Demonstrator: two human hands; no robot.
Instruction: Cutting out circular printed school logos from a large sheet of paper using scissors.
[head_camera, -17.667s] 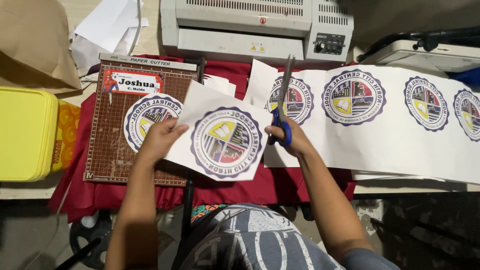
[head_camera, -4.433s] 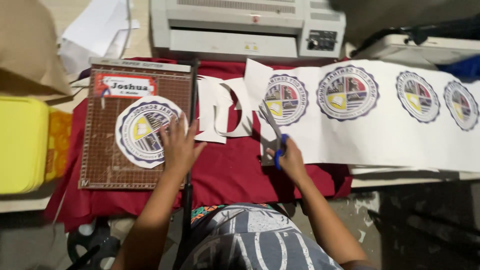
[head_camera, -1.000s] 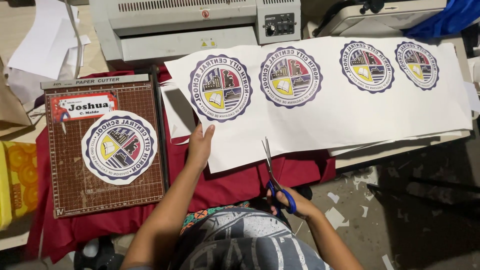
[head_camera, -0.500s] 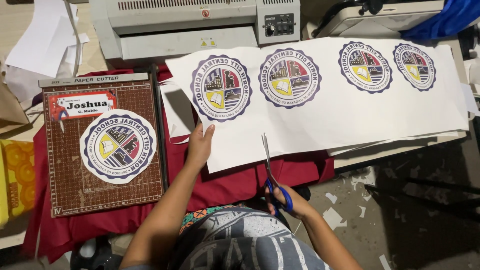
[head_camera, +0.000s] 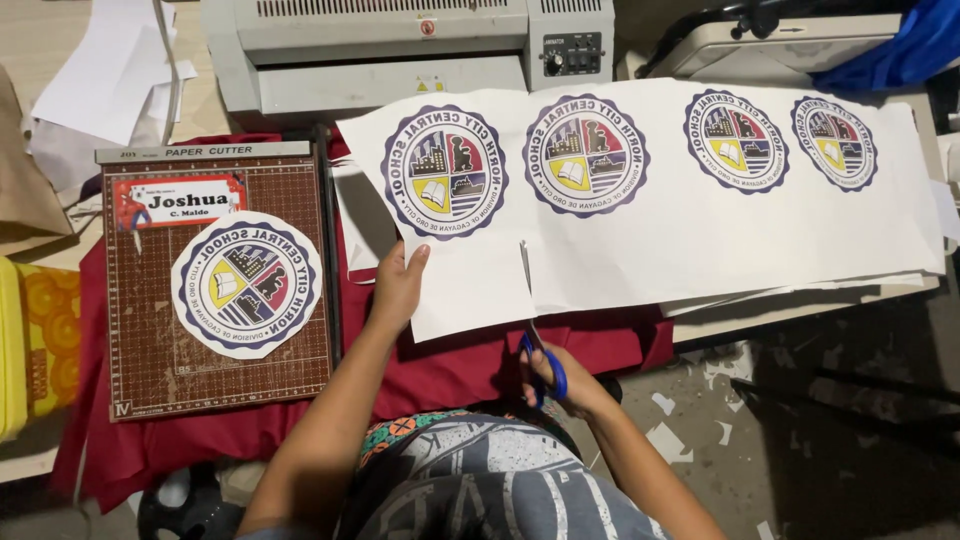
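Scissors (head_camera: 532, 330) sit in the right hand (head_camera: 560, 375) grip, cutting the paper strip (head_camera: 640, 230) the left hand (head_camera: 398, 285) pins flat.

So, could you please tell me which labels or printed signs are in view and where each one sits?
Cut-out seal: round, navy ring, on the brown cutter board.
Name tag: red and white rectangle, board's top.
Long sheet: white, four round seals, across the table.
Warning sticker: small, yellow, on the grey laminator.

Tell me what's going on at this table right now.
A person is cutting a long white sheet printed with four round emblems. The right hand works blue-handled scissors up into the sheet's lower edge, between the first two emblems. The left hand holds the sheet's left end flat. One cut-out round emblem lies on the brown paper cutter, beside a name card.
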